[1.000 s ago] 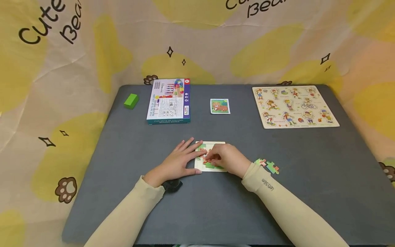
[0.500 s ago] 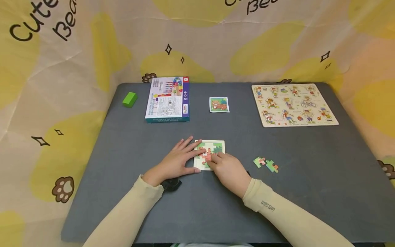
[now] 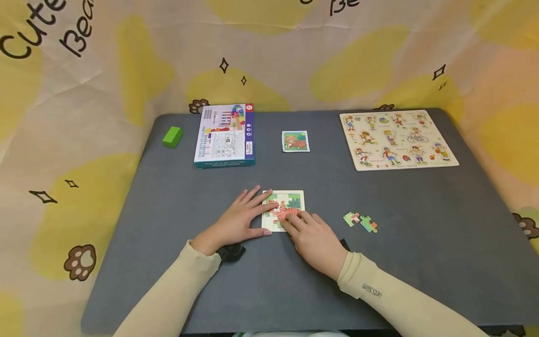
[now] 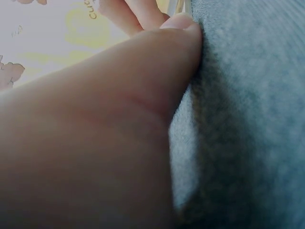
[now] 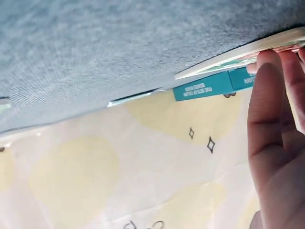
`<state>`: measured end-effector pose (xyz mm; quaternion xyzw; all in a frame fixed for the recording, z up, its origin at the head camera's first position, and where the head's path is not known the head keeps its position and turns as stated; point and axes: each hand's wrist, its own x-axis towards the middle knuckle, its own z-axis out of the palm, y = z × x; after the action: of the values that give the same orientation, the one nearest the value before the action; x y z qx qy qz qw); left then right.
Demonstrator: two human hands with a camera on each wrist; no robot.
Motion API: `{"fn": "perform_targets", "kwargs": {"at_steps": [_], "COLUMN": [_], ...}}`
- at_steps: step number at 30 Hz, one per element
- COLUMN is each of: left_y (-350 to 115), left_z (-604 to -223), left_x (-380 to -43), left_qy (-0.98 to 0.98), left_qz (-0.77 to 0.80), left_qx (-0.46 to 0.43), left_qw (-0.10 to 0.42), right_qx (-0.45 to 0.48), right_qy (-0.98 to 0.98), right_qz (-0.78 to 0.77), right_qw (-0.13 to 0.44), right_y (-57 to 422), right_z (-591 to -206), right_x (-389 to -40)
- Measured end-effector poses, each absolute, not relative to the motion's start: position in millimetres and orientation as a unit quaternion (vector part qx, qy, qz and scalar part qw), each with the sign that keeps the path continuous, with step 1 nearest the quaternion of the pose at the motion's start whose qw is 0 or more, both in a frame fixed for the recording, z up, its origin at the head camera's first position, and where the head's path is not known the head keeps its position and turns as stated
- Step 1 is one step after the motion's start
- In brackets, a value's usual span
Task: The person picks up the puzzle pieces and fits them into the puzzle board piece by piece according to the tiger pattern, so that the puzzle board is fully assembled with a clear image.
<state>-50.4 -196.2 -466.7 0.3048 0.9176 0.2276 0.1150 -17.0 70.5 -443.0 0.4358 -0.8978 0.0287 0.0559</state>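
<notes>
A small square jigsaw puzzle board (image 3: 294, 192) with a pale border lies at the middle of the table. It shows an orange tiger on green, with a white gap near its top. My left hand (image 3: 240, 219) rests with spread fingers along the board's left side, thumb at the lower left corner. The right hand (image 3: 316, 241) presses its fingertips on the lower right part of the puzzle, covering that area; in the right wrist view its fingers (image 5: 267, 90) meet the board's surface. Two loose jigsaw pieces, one green and pink (image 3: 351, 218), one green and orange (image 3: 368, 224), lie to the right.
Behind the board lies a small tiger picture card (image 3: 295, 142). A boxed bead set (image 3: 225, 135) and a green block (image 3: 172, 137) are at the back left. A wooden board with children figures (image 3: 400, 140) lies back right, before a patterned cloth (image 3: 353, 65).
The right hand has gone from pinching over the puzzle to pressing with flatter fingers, its wrist shifting slightly nearer. More of the tiger picture shows. The left hand keeps its place; the head view shifts slightly.
</notes>
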Motion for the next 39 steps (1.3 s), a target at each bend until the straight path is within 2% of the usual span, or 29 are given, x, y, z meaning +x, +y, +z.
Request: {"fn": "perform_targets", "kwargs": {"at_steps": [17, 26, 34, 39], "left_y": [-200.5, -205.2, -200.7, -198.4], "left_z": [-465.6, -466.5, -467.0, -467.6], "left_x": [-48.9, -45.8, -49.7, -48.9], "left_qy": [0.921, 0.92, 0.919, 0.918], "left_qz": [0.223, 0.228, 0.225, 0.226], "left_qx": [0.301, 0.302, 0.307, 0.31], "left_qw": [0.105, 0.101, 0.099, 0.103], "right_qx": [0.456, 0.454, 0.425, 0.339], "right_qy": [-0.888, -0.887, -0.899, -0.922], "right_qz": [0.046, 0.073, 0.095, 0.163], "right_qw": [0.041, 0.045, 0.042, 0.095], "right_y": [71.9, 70.6, 84.3, 123.9], "right_z": [-445.1, -445.7, -438.3, -418.6], "right_x": [-28.0, -11.5, -8.4, -25.0]}}
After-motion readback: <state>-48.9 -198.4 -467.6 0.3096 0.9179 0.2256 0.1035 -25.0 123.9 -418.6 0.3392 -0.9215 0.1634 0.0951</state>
